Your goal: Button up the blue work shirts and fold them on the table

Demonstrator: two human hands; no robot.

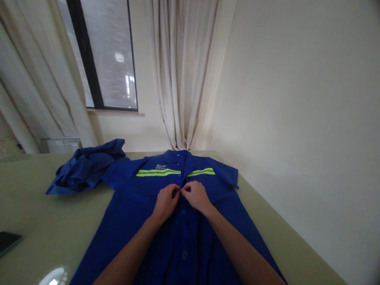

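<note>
A blue short-sleeved work shirt (133,221) with yellow-green reflective stripes across the chest lies flat on the table, collar away from me. My left hand (165,202) and my right hand (196,196) meet at the shirt's front placket just below the stripes. Both pinch the fabric edges where a button sits, fingertips nearly touching. Lower buttons run down the placket between my forearms.
A second blue garment (86,168) lies crumpled at the shirt's left shoulder. A dark phone (7,241) rests at the left edge of the pale green table (44,221). A wall runs close along the right; a window and curtains stand behind.
</note>
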